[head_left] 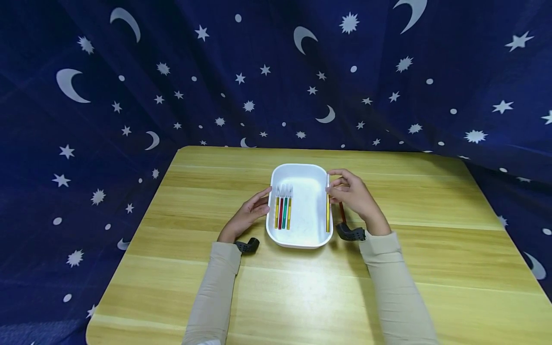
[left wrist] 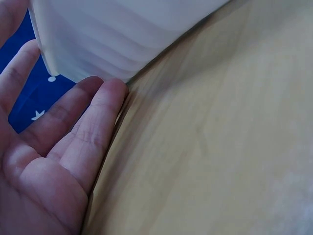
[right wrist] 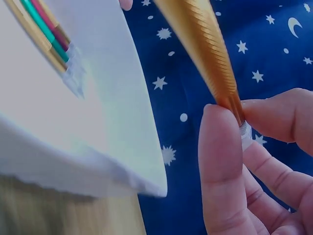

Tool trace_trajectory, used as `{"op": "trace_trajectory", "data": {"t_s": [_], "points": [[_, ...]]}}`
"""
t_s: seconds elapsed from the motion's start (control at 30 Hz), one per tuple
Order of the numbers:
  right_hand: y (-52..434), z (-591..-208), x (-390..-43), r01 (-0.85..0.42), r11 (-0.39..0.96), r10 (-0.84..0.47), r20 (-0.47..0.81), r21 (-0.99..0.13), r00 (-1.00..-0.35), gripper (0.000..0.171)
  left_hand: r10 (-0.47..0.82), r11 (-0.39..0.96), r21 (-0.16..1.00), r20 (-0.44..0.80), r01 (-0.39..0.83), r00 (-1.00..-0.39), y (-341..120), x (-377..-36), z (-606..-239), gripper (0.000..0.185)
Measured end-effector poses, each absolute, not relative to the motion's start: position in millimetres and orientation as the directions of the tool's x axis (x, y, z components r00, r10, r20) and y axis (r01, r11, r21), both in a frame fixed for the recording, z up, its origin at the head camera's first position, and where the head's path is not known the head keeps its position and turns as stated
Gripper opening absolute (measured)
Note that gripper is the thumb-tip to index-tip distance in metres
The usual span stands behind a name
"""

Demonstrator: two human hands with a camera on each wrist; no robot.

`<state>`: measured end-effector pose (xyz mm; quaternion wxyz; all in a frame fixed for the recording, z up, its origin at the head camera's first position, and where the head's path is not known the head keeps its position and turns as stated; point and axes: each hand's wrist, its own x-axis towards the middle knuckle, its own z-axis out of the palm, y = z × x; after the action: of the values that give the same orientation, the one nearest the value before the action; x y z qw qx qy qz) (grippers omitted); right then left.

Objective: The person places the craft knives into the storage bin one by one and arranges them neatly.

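My right hand (head_left: 351, 194) pinches a gold craft knife (head_left: 327, 211) near its clear-capped end, between thumb and fingertips. The knife lies lengthwise over the right side of a white tray (head_left: 308, 239). In the right wrist view, its knurled gold handle (right wrist: 203, 46) runs up and away from the fingertips. Several capped craft knives (head_left: 283, 213) with gold, red and green handles lie side by side along the tray's left side, caps pointing away from me. With fingers nearly straight, my left hand (head_left: 246, 215) touches the tray's left wall (left wrist: 117, 39).
A red rod-like handle (head_left: 342, 212) shows on the wooden table (head_left: 302, 297) right of the tray, partly covered by my right hand and the black wrist mount (head_left: 350, 232). Behind the table hangs a dark blue cloth (head_left: 267, 115) with moons and stars.
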<state>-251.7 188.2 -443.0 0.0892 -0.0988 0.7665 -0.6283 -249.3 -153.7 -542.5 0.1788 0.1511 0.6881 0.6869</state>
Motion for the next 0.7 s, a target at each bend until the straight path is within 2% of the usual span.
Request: {"op": "trace_trajectory", "data": {"t_s": [0.7], "points": [[151,-447,-267,0.003,0.133,-0.285,-0.041,-0.991,-0.958,0.056,0.462,0.021,0.999,-0.036,-0.029,-0.886,-154,-249,-542,0.065]]}}
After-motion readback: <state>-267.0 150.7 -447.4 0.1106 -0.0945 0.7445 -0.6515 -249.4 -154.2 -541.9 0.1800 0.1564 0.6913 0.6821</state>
